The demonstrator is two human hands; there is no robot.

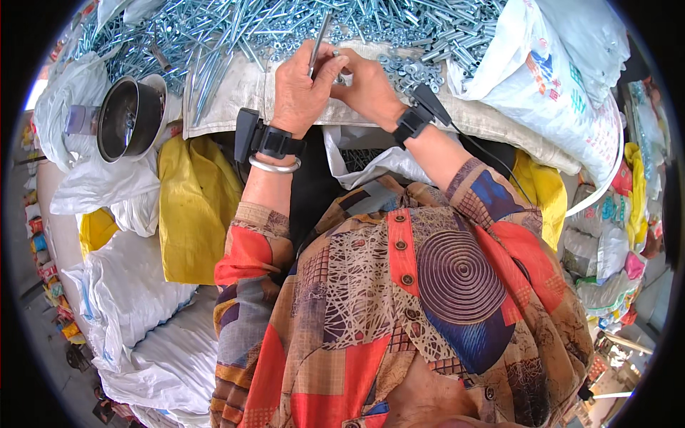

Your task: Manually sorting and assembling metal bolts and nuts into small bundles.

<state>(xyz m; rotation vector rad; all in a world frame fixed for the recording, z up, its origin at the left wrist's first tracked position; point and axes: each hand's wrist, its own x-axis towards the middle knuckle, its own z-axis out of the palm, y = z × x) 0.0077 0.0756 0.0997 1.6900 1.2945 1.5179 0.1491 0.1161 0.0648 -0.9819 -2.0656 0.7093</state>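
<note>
Plainly, in the head view, the relation that matters is between the metal rod [320, 46] and the two hands: the rod is in the left hand [298, 93], so that hand is the nearer one, and it lies just left of the right hand's fingertips. Its long axis points away from the person, leaning slightly to the right, the far end standing free above the left fingers.

The left hand is closed around the rod near its lower end. The right hand [372, 84] is curled, thumb and fingers brought together against the left thumb; a short metal piece [336, 54] shows where the hands meet, but I cannot tell which of them grips it.

Both hands are over the near edge of the cloth-covered tabletop [246, 107], around its middle. Beyond them, toward the far edge, spreads a heap of long bolts [264, 21]. Loose washers [409, 71] lie near the right hand, on its right side, with shorter bolts [467, 46] past them. A white bag [560, 89] slumps over the tabletop's right end, and a dark pot [148, 107] sits left of the near left corner, well apart from the left hand.
</note>
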